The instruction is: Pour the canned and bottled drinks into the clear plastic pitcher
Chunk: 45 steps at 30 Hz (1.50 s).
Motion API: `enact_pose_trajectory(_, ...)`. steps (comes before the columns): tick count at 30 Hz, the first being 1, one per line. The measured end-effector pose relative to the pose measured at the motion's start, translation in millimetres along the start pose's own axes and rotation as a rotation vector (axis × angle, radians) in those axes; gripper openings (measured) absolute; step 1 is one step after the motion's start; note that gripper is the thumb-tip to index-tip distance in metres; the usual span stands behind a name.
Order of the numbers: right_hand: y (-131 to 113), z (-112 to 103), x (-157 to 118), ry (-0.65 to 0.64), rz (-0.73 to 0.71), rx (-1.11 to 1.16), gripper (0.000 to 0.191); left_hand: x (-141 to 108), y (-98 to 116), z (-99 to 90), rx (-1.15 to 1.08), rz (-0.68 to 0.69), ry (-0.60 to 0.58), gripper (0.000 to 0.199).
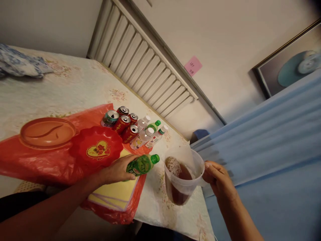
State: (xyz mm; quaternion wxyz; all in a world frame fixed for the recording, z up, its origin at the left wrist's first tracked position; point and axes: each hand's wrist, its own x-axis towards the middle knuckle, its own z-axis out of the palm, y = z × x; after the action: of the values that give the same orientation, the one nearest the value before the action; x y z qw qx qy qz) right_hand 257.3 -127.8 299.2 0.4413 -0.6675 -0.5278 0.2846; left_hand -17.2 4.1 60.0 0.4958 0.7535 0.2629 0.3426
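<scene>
My left hand (120,170) is wrapped round a green plastic bottle (140,165) with a green cap, tilted with its neck towards the right. Beneath that bottle lie yellow sheets (115,194) on red plastic. On the other side, my right hand (217,174) grips the handle of a clear plastic jug (179,194). Brown liquid with froth on its surface (174,166) fills the lower part of the jug. The bottle's cap and the jug's rim are a short way apart. Whether the jug's base touches the table is hard to tell.
Several opened drink cans (121,124) and capped bottles (141,139) stand in a cluster at the back. A red scalloped tray (77,147) and an orange divided dish (47,145) lie on the red plastic bag (30,164). A radiator (147,60) and a blue curtain (263,154) border the table.
</scene>
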Motion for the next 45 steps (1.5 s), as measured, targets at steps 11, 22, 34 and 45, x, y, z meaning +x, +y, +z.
enact_pose_trajectory(11, -0.5, -3.2, 5.3, -0.05, 0.033, -0.026, 0.053, -0.7, -2.7, -0.5, 0.014, 0.0, 0.003, 0.075)
enact_pose_trajectory(22, -3.4, 1.0, 6.6, -0.025, 0.041, -0.051, 0.054, -2.3, 0.5, -2.0, 0.028, 0.007, 0.007, 0.074)
enact_pose_trajectory(34, -7.6, 3.9, 7.6, -0.049, 0.054, -0.078, 0.056, -2.4, 2.7, -2.2, 0.024, 0.008, -0.003, 0.074)
enact_pose_trajectory(45, -2.1, -4.9, 10.8, -0.097, 0.052, -0.131, 0.055, -1.5, -2.3, -0.6, 0.036, 0.029, -0.003, 0.073)
